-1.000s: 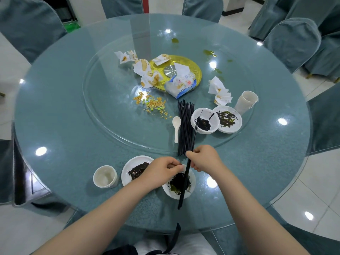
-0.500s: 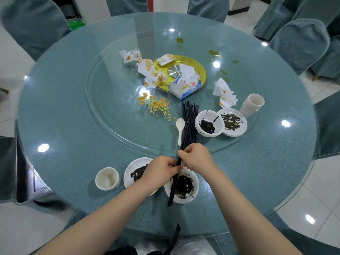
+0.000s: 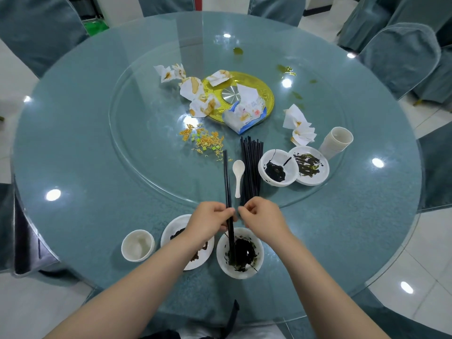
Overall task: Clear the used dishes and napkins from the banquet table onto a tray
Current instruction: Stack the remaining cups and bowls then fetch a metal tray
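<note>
I see a glossy glass top on the table, over a matt teal cloth, throwing back the ceiling lights. The chopsticks look smooth black plastic, the bowls and spoon shiny white. Crumpled paper napkins lie matt beside a gleaming gold plate with a brushed-metal centre.

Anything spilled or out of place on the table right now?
Yes. Loose yellow noodle crumbs with green bits lie spilled on the glass turntable, outside any dish. Greenish sauce drips dot its far side, and stained, crumpled white paper napkins are scattered.
</note>
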A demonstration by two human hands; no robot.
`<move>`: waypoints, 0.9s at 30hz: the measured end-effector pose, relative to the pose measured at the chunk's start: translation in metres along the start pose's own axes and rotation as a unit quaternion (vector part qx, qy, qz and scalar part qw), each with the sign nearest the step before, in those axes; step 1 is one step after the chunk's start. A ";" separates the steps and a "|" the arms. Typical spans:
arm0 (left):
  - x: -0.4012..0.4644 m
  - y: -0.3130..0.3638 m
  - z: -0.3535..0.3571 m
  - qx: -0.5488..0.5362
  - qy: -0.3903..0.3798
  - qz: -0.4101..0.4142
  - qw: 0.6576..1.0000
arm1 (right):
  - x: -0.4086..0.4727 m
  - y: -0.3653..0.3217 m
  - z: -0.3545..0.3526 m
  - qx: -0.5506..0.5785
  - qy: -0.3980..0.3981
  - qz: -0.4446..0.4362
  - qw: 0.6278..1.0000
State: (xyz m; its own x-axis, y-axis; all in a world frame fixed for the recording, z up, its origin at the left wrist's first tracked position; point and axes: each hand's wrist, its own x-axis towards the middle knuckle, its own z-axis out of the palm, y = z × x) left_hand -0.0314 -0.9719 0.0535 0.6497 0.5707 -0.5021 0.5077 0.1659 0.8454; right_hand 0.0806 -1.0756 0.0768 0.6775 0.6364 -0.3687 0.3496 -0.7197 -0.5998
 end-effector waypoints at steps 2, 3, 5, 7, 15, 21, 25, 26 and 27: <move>0.008 0.003 -0.002 -0.050 0.019 -0.009 0.999 | -0.006 0.005 0.005 -0.019 -0.026 -0.012 0.999; 0.012 0.005 -0.003 -0.067 0.027 -0.014 0.997 | -0.010 0.007 0.007 -0.023 -0.045 -0.014 0.999; 0.019 0.009 -0.004 -0.084 0.039 -0.022 0.995 | -0.014 0.008 0.012 -0.039 -0.078 -0.013 0.996; 0.025 0.013 -0.003 -0.092 0.042 -0.025 0.995 | -0.016 0.007 0.014 -0.065 -0.092 -0.016 0.993; 0.044 0.021 0.005 -0.080 0.009 -0.013 0.997 | -0.008 0.003 0.013 -0.140 -0.068 -0.038 0.987; 0.051 0.019 0.002 -0.019 0.001 0.015 1.000 | 0.010 0.016 0.008 -0.119 -0.045 0.010 0.992; 0.054 0.006 -0.008 0.054 0.004 0.033 0.998 | 0.029 0.020 -0.001 -0.150 -0.038 0.045 0.987; 0.054 0.002 -0.010 0.084 0.006 0.039 0.996 | 0.034 0.020 -0.004 -0.159 -0.041 0.052 0.985; 0.054 -0.002 -0.013 0.114 0.009 0.045 0.992 | 0.039 0.019 -0.006 -0.166 -0.042 0.058 0.983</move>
State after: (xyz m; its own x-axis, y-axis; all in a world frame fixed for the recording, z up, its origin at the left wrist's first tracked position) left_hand -0.0045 -0.9308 0.0273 0.6893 0.5897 -0.4209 0.5641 -0.0723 0.8225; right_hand 0.1173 -1.0665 0.0551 0.6744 0.5557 -0.4862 0.4753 -0.8306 -0.2900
